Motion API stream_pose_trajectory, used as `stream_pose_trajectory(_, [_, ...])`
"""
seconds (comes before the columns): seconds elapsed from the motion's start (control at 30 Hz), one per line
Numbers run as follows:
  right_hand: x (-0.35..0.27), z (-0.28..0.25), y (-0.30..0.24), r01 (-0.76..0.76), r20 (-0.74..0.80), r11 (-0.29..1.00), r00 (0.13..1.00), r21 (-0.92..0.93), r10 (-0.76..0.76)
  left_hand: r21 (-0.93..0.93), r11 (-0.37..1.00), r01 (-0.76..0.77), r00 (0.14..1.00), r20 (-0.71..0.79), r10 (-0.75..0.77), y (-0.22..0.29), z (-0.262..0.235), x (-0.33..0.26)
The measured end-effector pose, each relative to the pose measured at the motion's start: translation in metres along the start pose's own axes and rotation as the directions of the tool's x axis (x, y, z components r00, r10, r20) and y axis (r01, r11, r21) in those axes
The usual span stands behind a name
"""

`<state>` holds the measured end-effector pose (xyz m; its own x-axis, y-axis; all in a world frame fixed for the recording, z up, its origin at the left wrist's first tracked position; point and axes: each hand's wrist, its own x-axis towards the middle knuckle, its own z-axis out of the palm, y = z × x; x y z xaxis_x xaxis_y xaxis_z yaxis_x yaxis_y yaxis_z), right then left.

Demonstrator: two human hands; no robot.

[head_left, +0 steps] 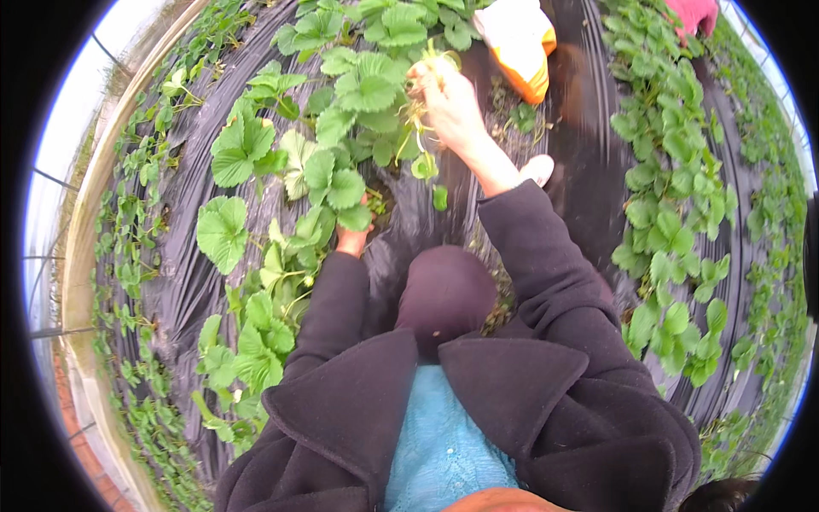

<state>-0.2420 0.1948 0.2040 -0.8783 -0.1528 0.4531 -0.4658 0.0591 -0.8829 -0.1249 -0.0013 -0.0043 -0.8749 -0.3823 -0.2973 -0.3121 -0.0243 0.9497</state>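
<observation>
We're in a strawberry greenhouse: leafy plants (341, 128) in rows through black plastic mulch (183, 282), furrow (589, 171) between beds, pale tunnel cover (64, 128) at left.

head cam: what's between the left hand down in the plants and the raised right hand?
Head view: strawberry leaves on black plastic mulch fill the stretch between left hand and right hand, which grips pale stems.

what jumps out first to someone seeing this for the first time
The right hand, raised at upper centre, grips a small bunch of pulled stems and leaves. Around it, broad green strawberry plants grow through black plastic sheeting. The left hand is half hidden under leaves at centre, and an orange-and-white bag lies at the top.
</observation>
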Motion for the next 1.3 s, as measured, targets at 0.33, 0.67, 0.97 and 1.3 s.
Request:
stream_pose_trajectory(0.33, [0.265,-0.116,-0.01,0.467,-0.29,0.849,0.801,-0.247,-0.524,-0.63,0.775,0.045,0.998,0.062,-0.008,-0.105,-0.021,0.048])
stream_pose_trajectory(0.67, [0.142,-0.182,0.223,-0.245,-0.179,0.963,0.958,-0.115,0.223,-0.342,0.94,0.009,0.992,0.123,0.036,-0.09,-0.018,0.038])
stream_pose_trajectory(0.97, [-0.084,-0.082,0.12,0.189,0.483,0.497,0.665,-0.847,0.57,-0.303,0.948,-0.099,0.993,0.032,0.114,-0.03,-0.015,0.007])
stream_pose_trajectory(1.3, [-0.114,0.108,0.083,0.301,0.655,0.706,0.694,-0.641,0.298,-0.244,0.964,-0.108,0.994,-0.051,0.098,0.079,-0.028,-0.037])
